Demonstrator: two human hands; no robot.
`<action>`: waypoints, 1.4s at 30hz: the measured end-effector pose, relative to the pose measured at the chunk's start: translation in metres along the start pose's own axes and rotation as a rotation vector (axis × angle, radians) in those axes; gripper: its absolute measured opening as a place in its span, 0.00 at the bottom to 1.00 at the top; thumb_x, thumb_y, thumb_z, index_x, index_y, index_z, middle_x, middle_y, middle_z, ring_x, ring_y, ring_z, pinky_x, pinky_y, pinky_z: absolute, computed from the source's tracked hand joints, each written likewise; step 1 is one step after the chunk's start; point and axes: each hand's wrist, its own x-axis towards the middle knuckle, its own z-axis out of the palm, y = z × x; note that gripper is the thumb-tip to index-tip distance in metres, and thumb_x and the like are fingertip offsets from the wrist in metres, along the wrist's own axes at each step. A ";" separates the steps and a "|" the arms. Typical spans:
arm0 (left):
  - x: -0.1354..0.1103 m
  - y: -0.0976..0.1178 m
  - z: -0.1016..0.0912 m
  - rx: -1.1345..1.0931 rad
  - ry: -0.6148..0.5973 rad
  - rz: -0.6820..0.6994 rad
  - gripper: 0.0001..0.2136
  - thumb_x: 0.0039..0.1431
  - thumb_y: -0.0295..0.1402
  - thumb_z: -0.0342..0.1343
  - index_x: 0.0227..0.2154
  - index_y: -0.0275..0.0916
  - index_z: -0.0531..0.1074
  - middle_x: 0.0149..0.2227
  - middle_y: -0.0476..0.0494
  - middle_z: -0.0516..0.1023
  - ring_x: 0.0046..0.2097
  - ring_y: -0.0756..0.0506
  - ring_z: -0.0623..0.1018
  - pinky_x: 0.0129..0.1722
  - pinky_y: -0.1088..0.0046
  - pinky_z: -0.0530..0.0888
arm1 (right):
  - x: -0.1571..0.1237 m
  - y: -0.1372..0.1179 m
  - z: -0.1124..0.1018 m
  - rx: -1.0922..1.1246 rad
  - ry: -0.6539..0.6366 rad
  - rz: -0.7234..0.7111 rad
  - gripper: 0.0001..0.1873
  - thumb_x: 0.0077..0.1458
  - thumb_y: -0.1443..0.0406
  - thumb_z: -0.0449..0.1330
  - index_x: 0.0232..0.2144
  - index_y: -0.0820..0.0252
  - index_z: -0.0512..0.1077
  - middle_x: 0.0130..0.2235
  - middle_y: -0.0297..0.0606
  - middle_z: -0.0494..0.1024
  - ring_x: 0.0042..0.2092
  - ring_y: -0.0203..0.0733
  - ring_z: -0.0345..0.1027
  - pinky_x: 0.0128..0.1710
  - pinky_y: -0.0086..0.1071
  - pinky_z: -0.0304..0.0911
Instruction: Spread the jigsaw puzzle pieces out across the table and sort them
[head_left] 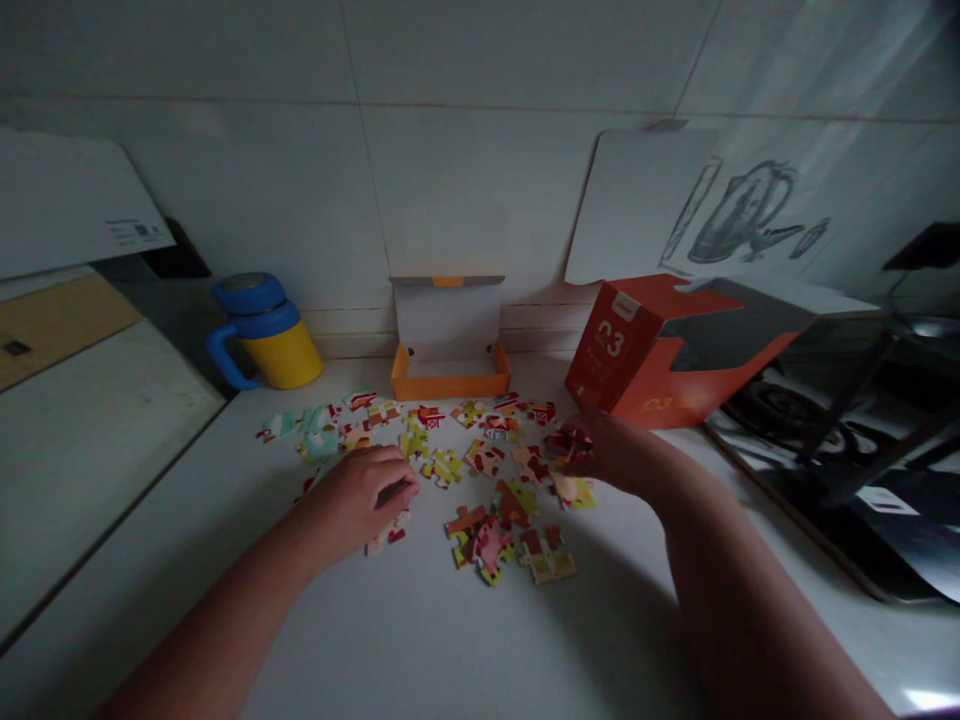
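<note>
Along the back edge of the worktop (375, 640) stand 1 mug (289, 355), 1 orange box (450, 375) and 1 red box (615, 345). Mid-worktop lie about 30 puzzle pieces (487, 545), too overlapped for an exact count. Above them are 2 hands: 1 left hand (360, 505) and 1 right hand (619, 455).

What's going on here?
One person is at a white countertop with both bare hands among scattered jigsaw pieces. The right hand has its fingers on a red piece. The curled left hand sits just above another piece; whether it holds anything is hidden. Behind them stand an open orange-rimmed box and a red-orange carton marked 23.
</note>
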 end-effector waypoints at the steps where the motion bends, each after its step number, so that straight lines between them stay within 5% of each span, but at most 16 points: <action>1: 0.000 0.000 0.000 -0.001 -0.003 -0.002 0.09 0.73 0.32 0.55 0.37 0.43 0.80 0.39 0.46 0.80 0.42 0.44 0.79 0.45 0.68 0.72 | 0.001 0.000 0.002 -0.011 0.004 0.023 0.17 0.52 0.64 0.74 0.45 0.58 0.80 0.43 0.43 0.86 0.41 0.47 0.78 0.38 0.34 0.67; 6: 0.000 0.000 -0.002 -0.005 -0.013 -0.026 0.09 0.73 0.33 0.56 0.38 0.42 0.81 0.38 0.46 0.80 0.41 0.44 0.79 0.45 0.67 0.72 | -0.001 0.006 -0.002 0.015 0.027 0.033 0.14 0.54 0.64 0.72 0.44 0.58 0.79 0.41 0.41 0.85 0.38 0.45 0.77 0.36 0.33 0.66; 13: 0.000 0.004 -0.003 -0.011 0.002 -0.008 0.09 0.72 0.31 0.56 0.37 0.42 0.80 0.38 0.47 0.79 0.41 0.45 0.79 0.46 0.67 0.72 | 0.013 -0.009 0.009 0.023 0.412 -0.087 0.23 0.60 0.61 0.71 0.55 0.59 0.74 0.49 0.47 0.81 0.49 0.50 0.77 0.49 0.37 0.69; 19: 0.001 0.005 -0.004 0.005 0.005 -0.012 0.08 0.72 0.31 0.56 0.37 0.42 0.80 0.38 0.46 0.80 0.41 0.45 0.79 0.45 0.68 0.72 | 0.020 -0.014 0.026 -0.103 0.299 -0.065 0.24 0.62 0.58 0.69 0.56 0.61 0.73 0.53 0.52 0.80 0.52 0.53 0.77 0.52 0.39 0.68; 28: -0.002 0.002 -0.001 0.028 0.008 -0.001 0.07 0.71 0.32 0.58 0.37 0.43 0.80 0.39 0.47 0.80 0.42 0.44 0.79 0.46 0.66 0.72 | 0.015 -0.010 0.014 -0.131 0.201 -0.004 0.24 0.62 0.58 0.70 0.56 0.63 0.73 0.54 0.54 0.81 0.52 0.53 0.78 0.50 0.38 0.68; 35: 0.000 -0.001 -0.001 0.013 -0.004 0.018 0.09 0.72 0.32 0.56 0.37 0.43 0.80 0.38 0.46 0.79 0.41 0.44 0.78 0.45 0.67 0.71 | 0.010 -0.011 0.009 -0.168 0.046 0.116 0.21 0.65 0.50 0.66 0.48 0.61 0.76 0.38 0.46 0.84 0.36 0.47 0.78 0.31 0.34 0.61; 42: 0.000 -0.004 -0.001 0.022 -0.015 0.048 0.12 0.75 0.36 0.53 0.38 0.43 0.80 0.38 0.46 0.80 0.41 0.44 0.78 0.46 0.65 0.72 | -0.003 -0.005 -0.004 -0.133 0.091 0.128 0.18 0.65 0.52 0.66 0.49 0.57 0.79 0.37 0.44 0.85 0.33 0.43 0.76 0.31 0.32 0.61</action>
